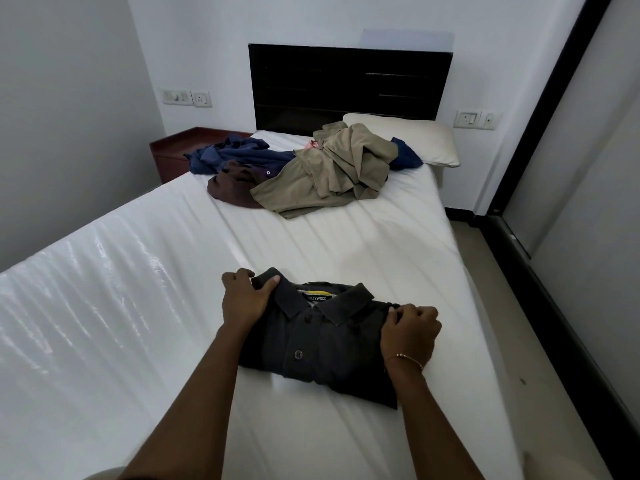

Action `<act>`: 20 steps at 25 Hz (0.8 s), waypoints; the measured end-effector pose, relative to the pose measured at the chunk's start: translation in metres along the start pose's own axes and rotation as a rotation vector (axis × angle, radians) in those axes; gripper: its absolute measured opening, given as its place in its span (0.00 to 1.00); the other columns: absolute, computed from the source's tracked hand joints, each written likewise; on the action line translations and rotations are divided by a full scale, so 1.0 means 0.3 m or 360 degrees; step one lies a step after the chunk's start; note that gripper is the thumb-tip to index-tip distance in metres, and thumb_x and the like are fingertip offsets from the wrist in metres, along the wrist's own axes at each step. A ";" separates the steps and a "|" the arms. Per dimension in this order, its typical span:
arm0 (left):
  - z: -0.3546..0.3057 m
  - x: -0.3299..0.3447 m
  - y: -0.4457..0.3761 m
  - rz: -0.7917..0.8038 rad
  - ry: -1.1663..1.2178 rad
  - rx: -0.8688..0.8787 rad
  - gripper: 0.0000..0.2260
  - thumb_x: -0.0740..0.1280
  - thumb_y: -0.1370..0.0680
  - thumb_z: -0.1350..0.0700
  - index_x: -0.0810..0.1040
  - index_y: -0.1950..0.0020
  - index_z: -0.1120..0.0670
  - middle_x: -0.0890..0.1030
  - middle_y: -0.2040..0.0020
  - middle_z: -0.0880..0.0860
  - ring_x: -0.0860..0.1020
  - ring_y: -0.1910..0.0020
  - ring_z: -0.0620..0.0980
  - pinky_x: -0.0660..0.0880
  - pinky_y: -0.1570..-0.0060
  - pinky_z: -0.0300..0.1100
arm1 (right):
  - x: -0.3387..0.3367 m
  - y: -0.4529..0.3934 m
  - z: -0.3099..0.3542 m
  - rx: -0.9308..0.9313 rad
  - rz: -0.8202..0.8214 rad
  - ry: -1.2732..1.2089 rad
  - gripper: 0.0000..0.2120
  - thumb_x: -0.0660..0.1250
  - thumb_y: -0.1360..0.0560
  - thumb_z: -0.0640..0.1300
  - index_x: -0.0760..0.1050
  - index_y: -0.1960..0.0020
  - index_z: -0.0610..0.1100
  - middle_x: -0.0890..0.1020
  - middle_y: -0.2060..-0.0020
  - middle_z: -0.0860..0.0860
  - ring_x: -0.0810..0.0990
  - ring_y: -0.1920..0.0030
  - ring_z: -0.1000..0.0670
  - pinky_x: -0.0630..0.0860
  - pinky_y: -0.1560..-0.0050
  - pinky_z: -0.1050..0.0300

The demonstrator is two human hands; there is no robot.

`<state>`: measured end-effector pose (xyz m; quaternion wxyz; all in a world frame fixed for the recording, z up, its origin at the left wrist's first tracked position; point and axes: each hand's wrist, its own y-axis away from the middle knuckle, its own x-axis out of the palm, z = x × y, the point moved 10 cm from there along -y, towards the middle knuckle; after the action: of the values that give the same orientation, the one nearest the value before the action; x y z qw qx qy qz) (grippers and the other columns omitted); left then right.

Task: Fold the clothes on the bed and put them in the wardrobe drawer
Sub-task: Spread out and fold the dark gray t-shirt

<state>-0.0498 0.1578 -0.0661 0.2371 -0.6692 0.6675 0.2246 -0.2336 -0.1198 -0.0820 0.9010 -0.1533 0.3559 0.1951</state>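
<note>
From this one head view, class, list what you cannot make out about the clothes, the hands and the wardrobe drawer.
- Pile of clothes: the tan garment covers the blue and brown ones, so their number and kinds stay unclear.
- Folded shirt: its underside lies hidden against the bed.
- Left hand and right hand: fingertips curl out of sight over the shirt's edges.
- Wardrobe: cut off by the right edge; no drawer shows.

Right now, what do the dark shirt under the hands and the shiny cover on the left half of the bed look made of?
Dark shirt: soft matte knit, likely cotton, going by its limp collar and dull grey surface. Shiny cover: probably clear plastic film, given its glossy wrinkled glare.
</note>
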 end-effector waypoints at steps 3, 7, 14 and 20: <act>-0.051 -0.007 0.005 -0.0089 -0.0114 0.0115 0.18 0.67 0.24 0.47 0.75 0.44 0.61 0.77 0.46 0.57 0.75 0.45 0.56 0.68 0.52 0.43 | 0.049 -0.027 0.027 -0.0045 0.0327 0.0365 0.22 0.56 0.21 0.55 0.75 0.42 0.37 0.75 0.43 0.40 0.70 0.39 0.40 0.70 0.45 0.50; 0.005 -0.002 0.000 -0.0017 0.0107 -0.0134 0.15 0.68 0.25 0.48 0.77 0.57 0.61 0.78 0.58 0.55 0.77 0.53 0.55 0.69 0.57 0.42 | 0.033 -0.037 0.075 -0.0156 0.0274 0.0257 0.14 0.58 0.21 0.45 0.76 0.45 0.37 0.77 0.46 0.40 0.74 0.43 0.40 0.70 0.51 0.54; 0.067 0.072 0.007 0.0365 0.0815 -0.0449 0.08 0.63 0.21 0.58 0.79 0.57 0.59 0.81 0.55 0.58 0.77 0.58 0.54 0.75 0.59 0.42 | 0.059 -0.031 -0.045 0.0405 0.0270 -0.0406 0.17 0.53 0.19 0.40 0.74 0.44 0.29 0.77 0.44 0.34 0.74 0.42 0.37 0.68 0.46 0.53; 0.088 0.077 -0.014 0.0207 0.1096 -0.0440 0.06 0.63 0.21 0.61 0.79 0.47 0.59 0.81 0.51 0.57 0.78 0.55 0.52 0.76 0.57 0.42 | 0.070 -0.025 -0.042 0.0395 0.0257 -0.0591 0.19 0.55 0.20 0.38 0.60 0.30 0.42 0.76 0.44 0.35 0.75 0.43 0.37 0.69 0.43 0.49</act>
<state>-0.0451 0.1557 -0.1010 -0.1083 -0.6873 0.7127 0.0891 -0.2232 -0.1264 -0.1045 0.9444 0.0260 0.2165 0.2462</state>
